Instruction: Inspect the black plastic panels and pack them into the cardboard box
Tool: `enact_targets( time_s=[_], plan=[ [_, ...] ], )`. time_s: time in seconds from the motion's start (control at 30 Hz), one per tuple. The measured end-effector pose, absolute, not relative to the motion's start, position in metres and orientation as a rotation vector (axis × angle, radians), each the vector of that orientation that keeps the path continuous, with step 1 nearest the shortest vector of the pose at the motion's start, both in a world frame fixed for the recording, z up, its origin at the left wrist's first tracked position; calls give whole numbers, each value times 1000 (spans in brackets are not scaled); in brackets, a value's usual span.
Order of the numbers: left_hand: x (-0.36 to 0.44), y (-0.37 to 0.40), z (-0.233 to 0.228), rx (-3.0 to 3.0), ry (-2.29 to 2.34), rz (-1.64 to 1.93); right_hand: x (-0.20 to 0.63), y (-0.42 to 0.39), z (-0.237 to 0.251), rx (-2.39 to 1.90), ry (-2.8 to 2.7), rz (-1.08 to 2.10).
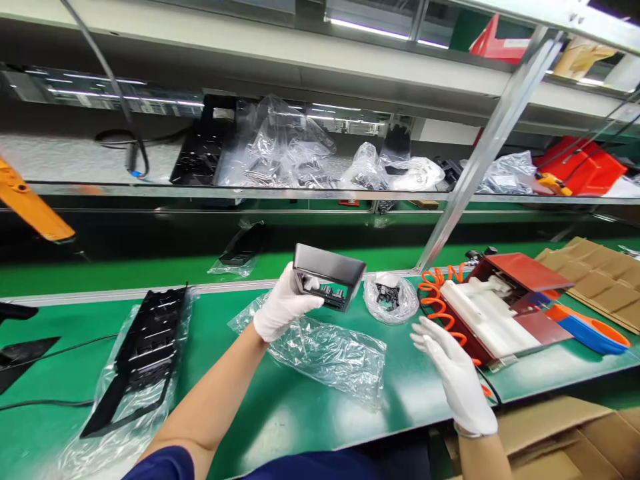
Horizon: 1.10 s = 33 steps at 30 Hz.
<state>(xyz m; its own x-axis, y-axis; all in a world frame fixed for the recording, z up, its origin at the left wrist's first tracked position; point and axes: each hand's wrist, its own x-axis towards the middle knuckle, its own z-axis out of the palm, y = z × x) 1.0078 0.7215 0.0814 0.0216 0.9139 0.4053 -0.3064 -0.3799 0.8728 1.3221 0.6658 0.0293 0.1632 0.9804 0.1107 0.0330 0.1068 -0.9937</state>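
My right hand (457, 377) hovers open and empty just above the bench, near the red fixture (500, 307). My left hand (283, 303) grips the black plastic bezel (330, 273), lifted clear above its empty bag (330, 350). I judge unbagging is done; next it needs careful seating in that fixture.

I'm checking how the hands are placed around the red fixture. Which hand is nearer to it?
Right. The right hand hovers open just beside the red fixture, by its orange coiled hose. The left hand is farther off, holding a black plastic bezel.
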Motion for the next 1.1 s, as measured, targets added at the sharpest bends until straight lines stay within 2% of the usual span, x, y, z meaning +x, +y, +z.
enact_targets(
  time_s=[0.17,0.3,0.43,0.63,0.87,0.97,1.1],
  plan=[
    [1032,719,93,1627,827,1474,1321,654,65,-1063,-1264,791],
    [1056,729,96,1948,717,1364,1302,648,93,-1020,-1498,468],
    [1082,733,93,2129,635,1271,1283,659,95,-1121,-1594,265],
    [1084,741,71,2219,718,1257,1306,670,42,-1247,-1190,540],
    [1014,754,21,1911,1306,1614,1363,651,1,-1020,-679,647],
    [1000,751,7,1644,1387,1489,1375,646,-12,-981,-628,663],
    [1008,737,4,1479,1238,1298,1385,645,-33,-919,-542,724]
  ],
)
